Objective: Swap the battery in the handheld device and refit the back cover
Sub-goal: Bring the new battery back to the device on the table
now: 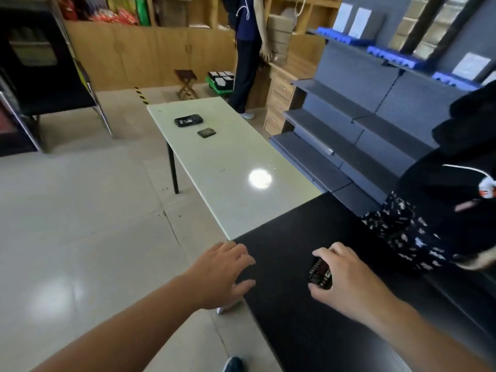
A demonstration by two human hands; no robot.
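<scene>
Right hand (pixel 346 275) was over the black counter (pixel 308 331), fingers and thumb clamped on a small dark battery (pixel 320 272) with red and white label markings. Left hand (pixel 222 275) hovered at the counter's left edge, fingers spread apart, holding nothing. The device (pixel 188 120) lay open-backed at the far end of the white table (pixel 228 167); a dark flat piece (pixel 206 133), cover or battery, could not be told, lay just beside it.

Bright; table (pixel 241 189) glare, edges warped.
</scene>
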